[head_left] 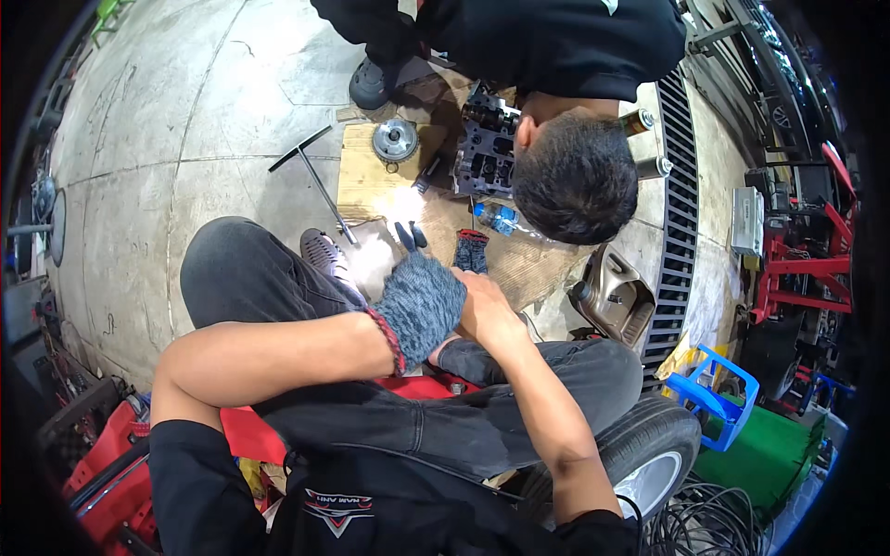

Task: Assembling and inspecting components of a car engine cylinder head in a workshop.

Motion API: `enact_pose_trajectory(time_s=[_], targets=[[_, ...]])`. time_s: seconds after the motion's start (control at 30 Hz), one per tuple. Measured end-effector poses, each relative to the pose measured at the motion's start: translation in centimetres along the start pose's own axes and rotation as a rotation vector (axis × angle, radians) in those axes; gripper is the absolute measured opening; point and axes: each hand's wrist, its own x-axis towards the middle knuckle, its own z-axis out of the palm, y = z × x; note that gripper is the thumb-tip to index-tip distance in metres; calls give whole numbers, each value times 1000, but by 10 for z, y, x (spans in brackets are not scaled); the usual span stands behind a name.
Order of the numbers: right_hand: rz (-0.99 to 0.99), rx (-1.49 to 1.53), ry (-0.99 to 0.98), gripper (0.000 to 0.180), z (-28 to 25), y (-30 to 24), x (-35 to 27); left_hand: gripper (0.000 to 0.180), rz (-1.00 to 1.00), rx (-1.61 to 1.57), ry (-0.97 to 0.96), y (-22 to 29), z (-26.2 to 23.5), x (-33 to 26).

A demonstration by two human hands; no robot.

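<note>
My left hand (419, 301) wears a grey-blue knit glove with a red cuff. Two dark glove fingertips point forward, stretched out and apart, while its other fingers are mostly hidden. Bare, my right hand (484, 304) presses against the right side of that glove, its fingers curled onto the knit and partly out of sight. A second knit glove (471, 252) with a red cuff lies on the cardboard just ahead of my hands.
Opposite me a person in black bends over an engine cylinder head (484, 153). A round metal part (396, 141) rests on a wooden board (362, 181), beside a T-handle wrench (320, 190). A water bottle (496, 219), brown jug (616, 296) and tyre (663, 426) lie rightward.
</note>
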Motion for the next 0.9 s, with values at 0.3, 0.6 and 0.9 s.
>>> enact_pose_trajectory(time_s=[0.3, 0.6, 0.9], targets=[[222, 161, -249, 28, 18, 23, 27, 18, 249, 51, 100, 15, -9, -22], [458, 96, -194, 41, 39, 42, 50, 20, -171, 198, -20, 18, 27, -7], [836, 1, -33, 30, 137, 108, 85, 26, -79, 227, -222, 15, 14, -5]])
